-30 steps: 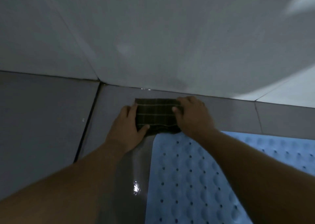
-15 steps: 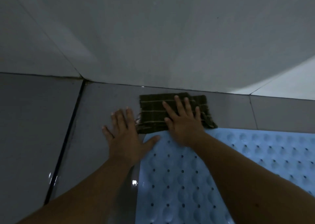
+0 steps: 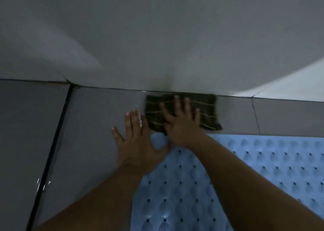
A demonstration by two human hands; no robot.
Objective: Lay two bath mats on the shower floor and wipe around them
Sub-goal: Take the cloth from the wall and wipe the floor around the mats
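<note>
A dark green checked cloth lies flat on the grey shower floor, its far edge against the foot of the wall. My right hand presses on it with fingers spread straight. My left hand lies flat on the wet floor just left of the cloth, thumb touching the corner of a light blue bath mat. The mat, dimpled and dotted with small holes, covers the floor at the lower right, under both forearms. Only one mat is in view.
The grey wall rises right behind the cloth. A dark grout line runs down the floor on the left. A thinner joint crosses the floor strip to the right of the cloth.
Both hands gripped the folded cloth a second ago. It is now spread wider and has slid right along the wall under my flat right hand; my left hand has let go.
</note>
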